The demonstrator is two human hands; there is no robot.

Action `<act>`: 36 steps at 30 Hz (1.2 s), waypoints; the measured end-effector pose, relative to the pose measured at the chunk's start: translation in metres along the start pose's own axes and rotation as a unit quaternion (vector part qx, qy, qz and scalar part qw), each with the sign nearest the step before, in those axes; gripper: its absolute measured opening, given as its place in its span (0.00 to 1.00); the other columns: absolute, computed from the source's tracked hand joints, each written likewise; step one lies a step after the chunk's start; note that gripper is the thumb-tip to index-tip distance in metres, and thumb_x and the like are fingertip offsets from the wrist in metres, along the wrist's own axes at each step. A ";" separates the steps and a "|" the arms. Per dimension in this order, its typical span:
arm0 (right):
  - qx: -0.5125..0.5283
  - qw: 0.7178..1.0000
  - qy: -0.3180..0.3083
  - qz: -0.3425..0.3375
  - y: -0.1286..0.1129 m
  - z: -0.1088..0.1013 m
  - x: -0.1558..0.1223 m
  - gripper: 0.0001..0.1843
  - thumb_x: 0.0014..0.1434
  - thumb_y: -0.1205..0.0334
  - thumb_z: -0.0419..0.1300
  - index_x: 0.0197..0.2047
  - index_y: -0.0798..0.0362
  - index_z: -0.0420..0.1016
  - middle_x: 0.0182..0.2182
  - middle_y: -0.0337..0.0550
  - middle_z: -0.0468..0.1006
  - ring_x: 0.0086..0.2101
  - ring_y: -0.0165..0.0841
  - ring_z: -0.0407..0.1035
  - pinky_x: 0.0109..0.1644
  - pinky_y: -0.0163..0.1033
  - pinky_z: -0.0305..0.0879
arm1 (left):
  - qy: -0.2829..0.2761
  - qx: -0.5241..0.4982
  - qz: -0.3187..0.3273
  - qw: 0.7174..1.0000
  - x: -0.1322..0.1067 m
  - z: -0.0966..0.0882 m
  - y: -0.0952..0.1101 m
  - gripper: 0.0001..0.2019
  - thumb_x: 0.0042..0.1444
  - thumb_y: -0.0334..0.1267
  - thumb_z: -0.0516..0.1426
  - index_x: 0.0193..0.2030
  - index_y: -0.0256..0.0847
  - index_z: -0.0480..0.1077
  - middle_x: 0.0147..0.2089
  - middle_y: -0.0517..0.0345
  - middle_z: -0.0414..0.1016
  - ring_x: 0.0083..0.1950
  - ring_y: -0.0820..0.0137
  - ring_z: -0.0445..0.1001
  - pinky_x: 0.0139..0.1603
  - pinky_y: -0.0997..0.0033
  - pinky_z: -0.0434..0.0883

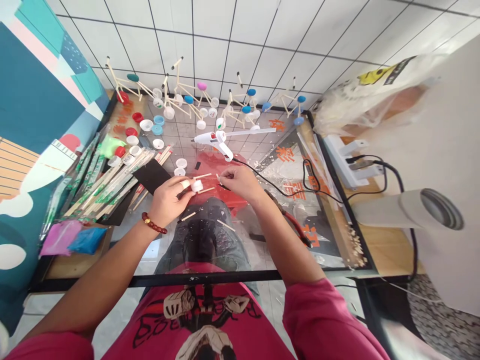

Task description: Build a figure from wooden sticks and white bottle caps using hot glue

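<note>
My left hand (171, 199) is closed around a white bottle cap (196, 186), pinched between thumb and fingers. Two thin wooden sticks (204, 175) reach from beside the cap toward the right; whether both are fixed to it I cannot tell. Just right of their ends, my right hand (240, 182) is pinched, with a small pale tip at its fingers that is too small to name. Beyond both hands a white glue gun (215, 141) lies on the glass table, a long clear glue stick (251, 132) out of its back. Short sticks (226, 225) lie nearer my body.
Along the back stand several stick-and-cap figures (245, 102). Loose caps (146, 125), bundled chopsticks (108, 185) and a black card (152, 176) are at left. Red-handled pliers (296, 227) lie beside my right forearm. The glue gun's cord (279, 190) runs to a white power strip (347, 160).
</note>
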State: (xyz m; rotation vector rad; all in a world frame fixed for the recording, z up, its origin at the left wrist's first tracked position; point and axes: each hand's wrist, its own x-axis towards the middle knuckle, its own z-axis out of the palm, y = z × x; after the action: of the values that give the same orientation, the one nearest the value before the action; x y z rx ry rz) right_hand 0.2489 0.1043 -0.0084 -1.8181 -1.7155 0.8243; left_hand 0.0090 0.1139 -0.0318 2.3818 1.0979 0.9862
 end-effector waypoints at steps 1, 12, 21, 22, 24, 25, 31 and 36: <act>-0.003 1.000 0.015 0.005 0.000 -0.001 -0.003 0.09 0.56 0.61 0.62 0.25 0.54 0.76 0.22 0.35 0.72 0.26 0.28 0.62 0.31 0.34 0.51 | 0.001 0.000 -0.001 1.000 0.000 0.000 0.000 0.10 0.61 0.36 0.59 0.47 0.41 0.78 0.49 0.51 0.81 0.50 0.63 0.80 0.55 0.63 0.76; -0.098 0.978 0.023 -0.183 0.000 0.027 -0.028 0.12 0.62 0.61 0.64 0.49 0.47 0.82 0.39 0.44 0.79 0.40 0.35 0.73 0.43 0.36 0.65 | -0.010 0.005 -0.016 1.000 0.001 -0.001 0.001 0.10 0.60 0.36 0.59 0.46 0.42 0.78 0.49 0.51 0.81 0.49 0.62 0.80 0.54 0.63 0.76; -0.092 0.972 0.025 -0.213 0.007 0.037 -0.023 0.09 0.66 0.61 0.61 0.45 0.49 0.83 0.34 0.43 0.76 0.37 0.33 0.71 0.42 0.35 0.64 | 0.000 0.009 0.008 1.000 0.000 0.000 0.001 0.10 0.61 0.35 0.59 0.48 0.41 0.78 0.49 0.51 0.81 0.49 0.64 0.80 0.54 0.65 0.76; -0.091 0.972 0.027 -0.213 0.007 0.037 -0.023 0.09 0.66 0.61 0.61 0.45 0.49 0.83 0.34 0.42 0.76 0.36 0.32 0.71 0.42 0.35 0.64 | 0.000 0.009 0.007 1.000 0.000 0.000 0.000 0.10 0.61 0.35 0.59 0.48 0.41 0.78 0.49 0.51 0.81 0.49 0.64 0.80 0.54 0.65 0.76; -0.093 0.973 0.027 -0.210 0.007 0.037 -0.023 0.09 0.66 0.61 0.61 0.44 0.49 0.83 0.34 0.42 0.76 0.37 0.33 0.71 0.42 0.35 0.64 | -0.004 0.008 0.002 1.000 0.000 0.000 0.000 0.10 0.61 0.35 0.59 0.48 0.42 0.78 0.49 0.51 0.81 0.49 0.64 0.80 0.54 0.65 0.76; -0.093 0.973 0.027 -0.208 0.006 0.037 -0.023 0.09 0.66 0.61 0.61 0.44 0.49 0.83 0.35 0.43 0.76 0.37 0.33 0.71 0.43 0.35 0.64 | -0.006 0.008 -0.001 1.000 0.000 0.000 0.000 0.10 0.61 0.35 0.59 0.48 0.42 0.78 0.49 0.52 0.81 0.49 0.64 0.80 0.55 0.64 0.76; -0.093 0.974 0.028 -0.207 0.005 0.038 -0.023 0.09 0.66 0.61 0.61 0.44 0.49 0.83 0.35 0.43 0.76 0.38 0.33 0.71 0.43 0.36 0.64 | -0.006 0.005 0.000 1.000 0.001 0.000 0.001 0.10 0.61 0.35 0.59 0.47 0.42 0.78 0.49 0.51 0.81 0.50 0.63 0.80 0.55 0.64 0.76; -0.093 0.968 0.015 -0.230 0.010 0.039 -0.021 0.10 0.68 0.61 0.59 0.43 0.49 0.83 0.34 0.42 0.75 0.36 0.33 0.69 0.42 0.35 0.62 | -0.011 0.007 -0.013 1.000 0.001 -0.001 0.002 0.10 0.61 0.36 0.58 0.47 0.43 0.78 0.49 0.52 0.81 0.50 0.63 0.80 0.55 0.62 0.76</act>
State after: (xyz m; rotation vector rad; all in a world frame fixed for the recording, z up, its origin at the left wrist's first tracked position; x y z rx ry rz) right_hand 0.2268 0.0804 -0.0405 -1.4348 -2.1366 0.4511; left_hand 0.0102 0.1137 -0.0297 2.3780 1.1291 0.9441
